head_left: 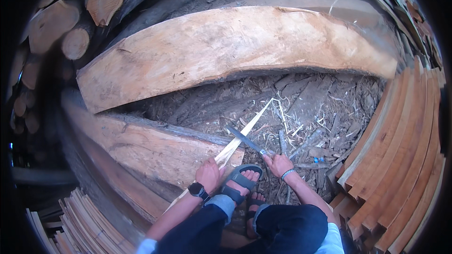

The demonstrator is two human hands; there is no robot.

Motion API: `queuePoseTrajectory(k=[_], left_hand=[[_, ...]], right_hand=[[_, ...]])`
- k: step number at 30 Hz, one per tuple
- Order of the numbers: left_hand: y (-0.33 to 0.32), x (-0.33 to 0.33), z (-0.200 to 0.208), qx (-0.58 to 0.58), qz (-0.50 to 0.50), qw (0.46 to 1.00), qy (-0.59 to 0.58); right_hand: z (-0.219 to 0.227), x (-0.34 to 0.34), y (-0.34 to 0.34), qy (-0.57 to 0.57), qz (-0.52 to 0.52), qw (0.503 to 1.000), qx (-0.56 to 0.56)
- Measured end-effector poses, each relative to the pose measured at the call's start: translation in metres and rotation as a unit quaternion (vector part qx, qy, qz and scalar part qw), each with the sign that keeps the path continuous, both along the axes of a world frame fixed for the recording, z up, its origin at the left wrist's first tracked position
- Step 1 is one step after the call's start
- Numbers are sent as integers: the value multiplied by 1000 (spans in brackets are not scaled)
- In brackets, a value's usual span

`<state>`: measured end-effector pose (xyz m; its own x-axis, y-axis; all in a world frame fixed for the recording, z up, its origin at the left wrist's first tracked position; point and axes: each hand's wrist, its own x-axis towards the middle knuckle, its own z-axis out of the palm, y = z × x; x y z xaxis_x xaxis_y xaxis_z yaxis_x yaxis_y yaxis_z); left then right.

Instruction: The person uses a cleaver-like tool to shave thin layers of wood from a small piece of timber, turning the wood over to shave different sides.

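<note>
Left hand (210, 175) clamped on pale strips (230, 149), right hand (278, 165) round knife (246, 139), crossing them — perhaps touching

no legible text (watch face (196, 189) unreadable)

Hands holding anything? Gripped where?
Left hand: pale strips, gripped partway along, with ends showing beyond both sides of the fist. Right hand: knife, by the handle.

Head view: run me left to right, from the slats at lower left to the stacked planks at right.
Slats → left hand → knife → right hand → blue scrap → planks.
</note>
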<state>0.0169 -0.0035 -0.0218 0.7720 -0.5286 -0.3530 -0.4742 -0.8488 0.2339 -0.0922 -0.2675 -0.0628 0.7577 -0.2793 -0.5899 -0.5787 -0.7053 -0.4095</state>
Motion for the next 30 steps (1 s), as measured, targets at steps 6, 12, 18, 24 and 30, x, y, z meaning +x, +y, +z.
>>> queuePoseTrajectory(k=[6, 12, 18, 24, 30], left_hand=[[-1, -2, 6, -11, 4, 1000, 1], [0, -1, 1, 10, -8, 1000, -8], [-2, -1, 6, 49, -11, 999, -11], [-2, -9, 5, 53, -15, 998, -26], [10, -12, 1, 46, -24, 997, -48]], right_hand=[[-13, 5, -14, -13, -17, 1000, -15], [-39, -19, -3, -51, 30, 998, -9], [-31, -12, 1, -108, 81, 991, -4], [-32, 1, -23, -29, -35, 999, -11], [-17, 0, -11, -39, 46, 998, 0]])
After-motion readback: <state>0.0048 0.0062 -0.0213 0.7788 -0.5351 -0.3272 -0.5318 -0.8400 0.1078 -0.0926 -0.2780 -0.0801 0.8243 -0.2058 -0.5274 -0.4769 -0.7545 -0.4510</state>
